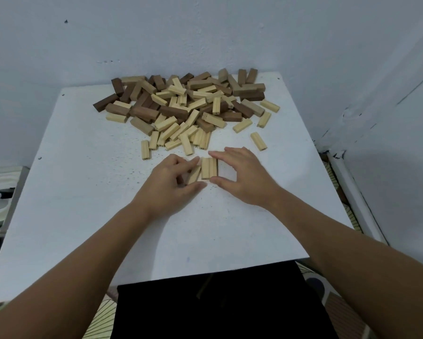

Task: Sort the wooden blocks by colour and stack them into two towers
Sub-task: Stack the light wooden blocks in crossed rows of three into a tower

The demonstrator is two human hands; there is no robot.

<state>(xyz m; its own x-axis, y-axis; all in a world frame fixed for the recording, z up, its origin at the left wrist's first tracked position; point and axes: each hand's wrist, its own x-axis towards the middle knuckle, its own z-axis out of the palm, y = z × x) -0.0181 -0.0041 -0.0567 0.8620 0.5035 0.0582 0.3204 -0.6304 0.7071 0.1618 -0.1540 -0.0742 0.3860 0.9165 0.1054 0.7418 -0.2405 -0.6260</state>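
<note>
- Left hand (173,179): fingers curled round a pale block (195,174), pinching it at a tilt against the left side of the small row (209,168) of pale blocks.
- Right hand (239,174): fingers spread and fairly straight, index fingertip on the row's far right corner, thumb at its near end; bracketing, not clenched.
- Row: upright-lying pale blocks side by side, touching, flat on the white table (83,204), just nearer than the heap (181,106).
- Heap: mixed pale and dark brown rectangular wooden blocks, jumbled, behind the row toward the table's far edge.
- Stray pale block (258,141) beyond the right hand, apart from the heap.
- Bare table surface nearer than the row and to its left, speckled with small dark marks.
- Blocks: smooth, straight-edged, grooved ends on the pale ones.
</note>
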